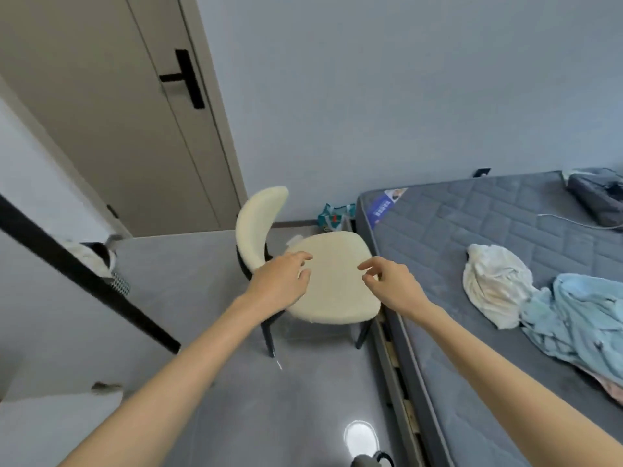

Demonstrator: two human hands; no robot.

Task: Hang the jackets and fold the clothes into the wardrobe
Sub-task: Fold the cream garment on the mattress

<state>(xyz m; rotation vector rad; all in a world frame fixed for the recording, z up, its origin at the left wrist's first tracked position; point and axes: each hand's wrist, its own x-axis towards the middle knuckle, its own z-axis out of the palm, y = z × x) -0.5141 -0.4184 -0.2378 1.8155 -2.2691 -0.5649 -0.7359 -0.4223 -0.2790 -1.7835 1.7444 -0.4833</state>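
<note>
the left hand [279,281] and right hand [391,284] hover over the cream padded chair with dark legs [332,281], each grip loosely apart and holding nothing. the crumpled white garment [495,288] and rumpled pale blue garment [583,315] lie on the grey quilted mattress [472,224], well off to the right, so the right hand is nearer.

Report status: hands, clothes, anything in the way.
Left hand and right hand open, empty, over the chair seat. Clothes heaped on the mattress, untouched. Nothing between hands and clothes.
</note>
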